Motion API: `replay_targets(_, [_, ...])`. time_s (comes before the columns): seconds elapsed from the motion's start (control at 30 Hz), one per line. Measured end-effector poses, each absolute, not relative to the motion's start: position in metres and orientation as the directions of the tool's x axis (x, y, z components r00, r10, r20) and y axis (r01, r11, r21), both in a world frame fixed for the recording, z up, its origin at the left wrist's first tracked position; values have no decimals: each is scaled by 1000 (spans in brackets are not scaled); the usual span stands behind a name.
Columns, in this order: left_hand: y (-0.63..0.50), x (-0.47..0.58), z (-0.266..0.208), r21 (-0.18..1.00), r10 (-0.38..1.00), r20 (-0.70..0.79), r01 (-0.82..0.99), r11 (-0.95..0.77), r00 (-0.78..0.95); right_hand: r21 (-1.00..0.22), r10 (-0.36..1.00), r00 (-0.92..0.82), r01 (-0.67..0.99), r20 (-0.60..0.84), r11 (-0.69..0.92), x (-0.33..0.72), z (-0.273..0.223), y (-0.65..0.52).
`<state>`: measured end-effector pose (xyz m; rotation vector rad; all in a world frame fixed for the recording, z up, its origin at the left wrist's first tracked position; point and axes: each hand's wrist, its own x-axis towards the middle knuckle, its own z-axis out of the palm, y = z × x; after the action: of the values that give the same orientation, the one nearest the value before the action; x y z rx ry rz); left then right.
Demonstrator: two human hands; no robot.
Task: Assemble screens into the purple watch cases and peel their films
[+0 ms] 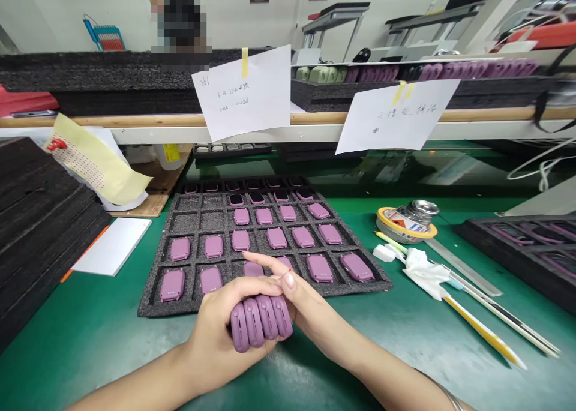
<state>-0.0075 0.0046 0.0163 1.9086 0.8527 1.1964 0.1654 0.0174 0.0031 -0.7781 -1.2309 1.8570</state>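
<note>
A row of several purple watch cases (261,324), side by side with their side buttons towards me, is held low over the green table. My left hand (220,321) wraps round them from the left, thumb across the top. Against their right end presses my right hand (310,306), its fingers reaching over the left hand's fingers. Just beyond both hands lies a black foam tray (186,222) with more purple watch cases (276,237) in its compartments. Some compartments at its far left are bare. My hands hide part of the tray's near edge.
To the right lie a round tin with a metal-topped bottle (420,210), a steel ruler (463,267) and a yellow-white brush-like tool (483,332). Foam trays stand at the left (40,231) and right (531,255). Paper notes (252,99) hang from the shelf; a person is behind.
</note>
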Motion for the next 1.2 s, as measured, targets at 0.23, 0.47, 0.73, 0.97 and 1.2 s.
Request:
replay_targets(0.23, [4, -9, 14, 866, 832, 385, 156, -476, 399, -953, 853, -521, -250, -15, -170, 164, 8, 17])
replay_targets(0.47, [3, -11, 6, 852, 801, 432, 103, -513, 414, -991, 903, -422, -133, 80, 25, 158, 15, 10])
replay_targets(0.73, [7, -2, 14, 910, 836, -169, -243, 335, 522, -601, 653, -458, 277, 603, 750, 161, 7, 11])
replay_targets(0.97, [8, -3, 16, 680, 777, -282, -454, 576, 563, -799, 787, -408, 193, 463, 570, 173, 24, 15])
replay_targets(1.2, [12, -7, 12, 627, 763, -312, -482, 613, 566, -874, 835, -351, 81, 424, 478, 173, 35, 16])
